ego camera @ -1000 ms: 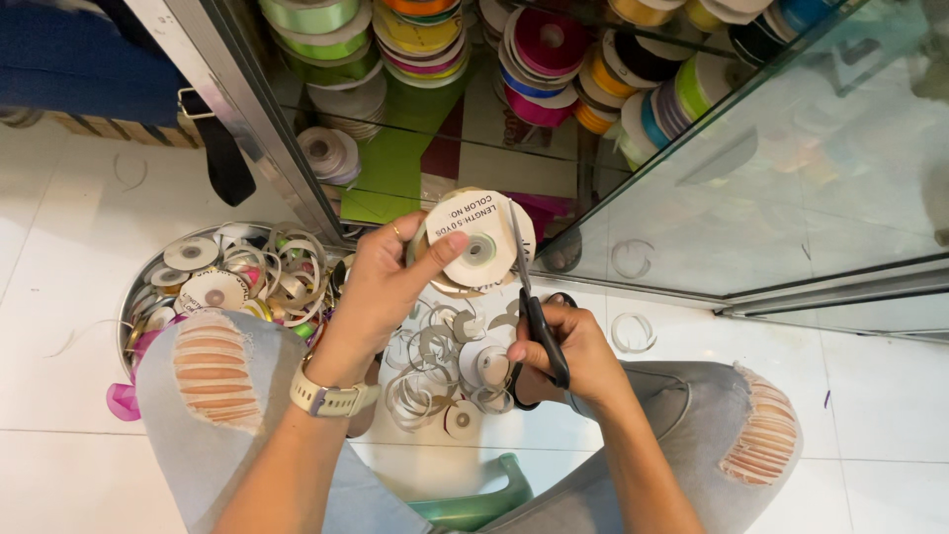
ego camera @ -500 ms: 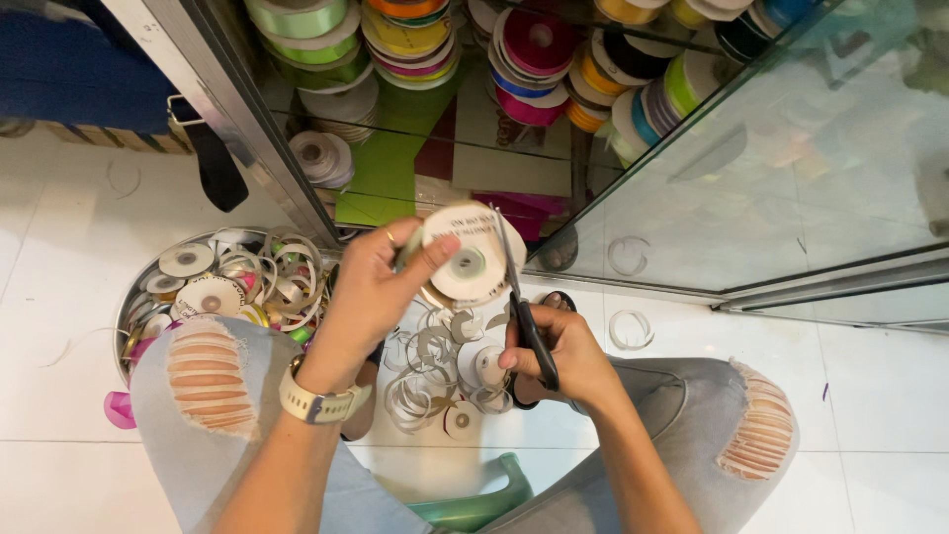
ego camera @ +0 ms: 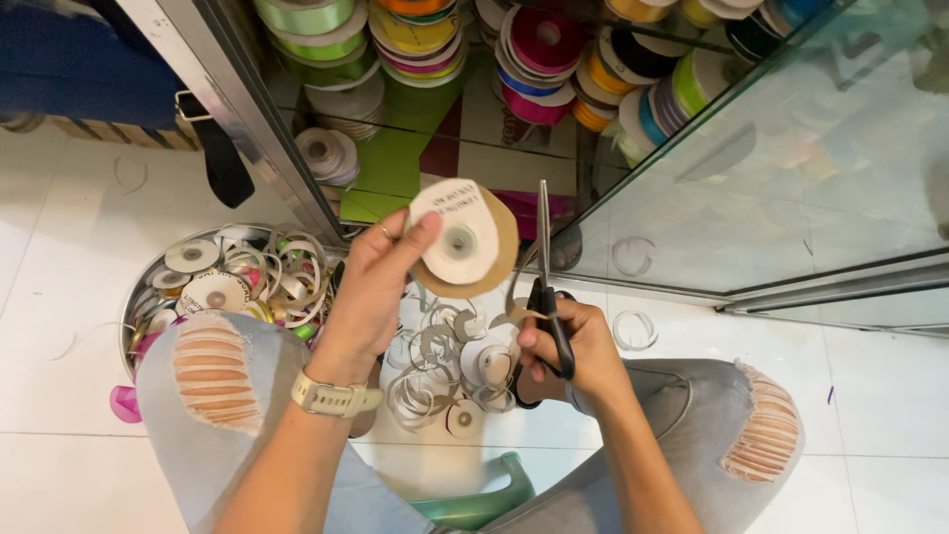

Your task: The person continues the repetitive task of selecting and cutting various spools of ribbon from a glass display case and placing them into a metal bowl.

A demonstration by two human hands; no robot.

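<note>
While the view looks down over two knees in torn pale-blue jeans, a round metal tray (ego camera: 133, 297) heaped with empty white cardboard spools and loose ribbon curls sits on the white tiled floor at the far left, touching the left knee. Beside it, the left hand (ego camera: 381, 282), with a cream wristwatch (ego camera: 334, 398) on the wrist and a ring on one finger, is raised with its fingers closed around a flat round spool of tan ribbon (ego camera: 465, 240), thumb pressed on the white paper face near the centre hole. Below, between the knees, lies a pile of bare spools and ribbon scraps (ego camera: 450, 361) on the floor. Just right of the spool, the right hand (ego camera: 573, 346) grips black-handled scissors (ego camera: 546, 272), fingers through the loops, blades upright and close together; a thin ribbon end crosses the fingers. Behind stands a glass display cabinet (ego camera: 751, 168) full of coloured ribbon rolls (ego camera: 534, 40).
</note>
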